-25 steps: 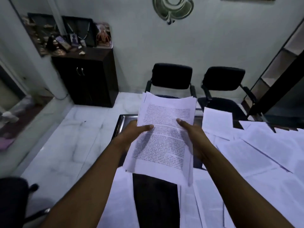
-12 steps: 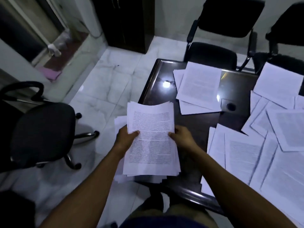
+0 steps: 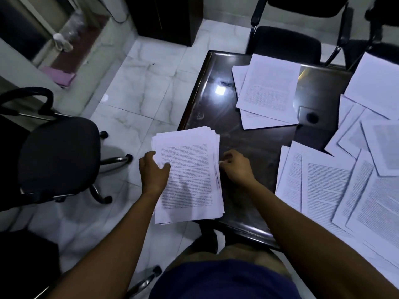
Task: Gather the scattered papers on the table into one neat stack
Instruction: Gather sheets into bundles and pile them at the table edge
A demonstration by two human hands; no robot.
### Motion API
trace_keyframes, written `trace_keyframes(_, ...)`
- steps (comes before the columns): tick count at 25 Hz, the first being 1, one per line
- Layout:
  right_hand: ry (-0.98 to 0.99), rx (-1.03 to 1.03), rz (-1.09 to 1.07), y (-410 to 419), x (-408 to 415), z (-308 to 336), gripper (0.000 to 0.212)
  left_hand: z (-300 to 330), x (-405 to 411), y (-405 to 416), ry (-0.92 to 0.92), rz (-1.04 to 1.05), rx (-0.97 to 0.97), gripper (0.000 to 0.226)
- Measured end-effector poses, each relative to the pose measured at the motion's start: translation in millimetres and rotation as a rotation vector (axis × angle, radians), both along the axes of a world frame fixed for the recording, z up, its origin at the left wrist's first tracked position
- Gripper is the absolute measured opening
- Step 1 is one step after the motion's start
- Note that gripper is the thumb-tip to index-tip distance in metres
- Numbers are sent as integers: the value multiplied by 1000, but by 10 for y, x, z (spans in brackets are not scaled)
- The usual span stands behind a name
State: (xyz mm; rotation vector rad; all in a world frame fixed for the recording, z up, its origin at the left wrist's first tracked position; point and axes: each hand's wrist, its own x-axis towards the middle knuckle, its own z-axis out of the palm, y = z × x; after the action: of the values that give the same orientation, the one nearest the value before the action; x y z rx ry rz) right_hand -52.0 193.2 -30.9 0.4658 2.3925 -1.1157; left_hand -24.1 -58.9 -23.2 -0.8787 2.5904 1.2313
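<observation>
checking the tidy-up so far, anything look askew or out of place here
Yes. The stack between the hands overhangs the table corner, its edges fanned. Loose sheets lie overlapped at odd angles on the right.

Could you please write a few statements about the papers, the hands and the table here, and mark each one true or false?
1. The left hand holds the left edge of the paper stack, thumb on the top sheet. True.
2. The right hand is lifting a sheet from the far side of the table. False: it is at the stack's right edge.
3. Loose sheets still lie spread over the dark table to the right of the stack. True.
4. The top sheet of the stack is blank. False: it carries printed text.
5. A black office chair stands on the floor to the left of the stack. True.
</observation>
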Motion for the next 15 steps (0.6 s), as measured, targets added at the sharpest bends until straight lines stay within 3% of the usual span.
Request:
trace_keyframes(8, 39, 15, -194, 870, -315, 283, 42, 206, -730, 882, 61, -181, 114, 40)
trace_keyframes(15, 106, -21, -375, 1842, -850, 422, 36, 130, -1625, 1762, -50, -359, 187, 48)
